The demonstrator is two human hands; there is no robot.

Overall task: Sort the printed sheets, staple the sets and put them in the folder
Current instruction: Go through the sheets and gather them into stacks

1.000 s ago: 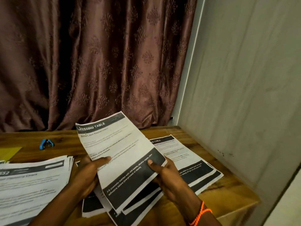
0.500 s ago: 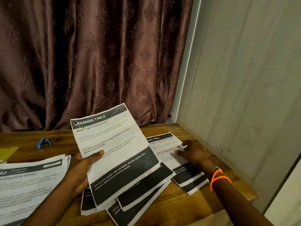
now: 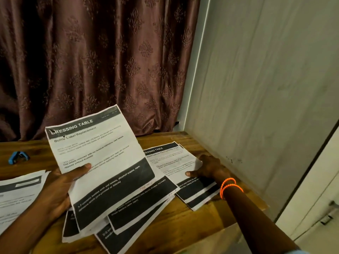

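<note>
The left hand (image 3: 60, 189) grips a fanned bundle of printed sheets (image 3: 102, 167) above the near part of the wooden tabletop (image 3: 216, 215), thumb curled over the front of the top page headed "DRESSING TABLE", the fingers hidden behind the paper; this hold matches the one half a second ago, with the bundle tilted much as before and several lower sheets splaying out beneath it. A second ago the right hand (image 3: 207, 167) was also on this bundle, at its lower right corner; half a second ago it had already let go and reached to the small pile of sheets (image 3: 176, 165) lying flat near the tabletop's right edge, with its fingers over the pile's upper part. Now it lies at that pile's right edge, thumb stretched along the top page and the other fingers bent at the paper's margin; whether they pinch the sheet or only press on it cannot be told. Two orange bands (image 3: 230, 186) circle that wrist. A third stack of printed sheets (image 3: 18, 195) lies flat at the left edge of view, well apart from the right pile, and a small blue staple remover (image 3: 18, 157) sits on the tabletop behind it, in the same spot as earlier. A patterned brown curtain (image 3: 91, 61) hangs behind the tabletop.
</note>
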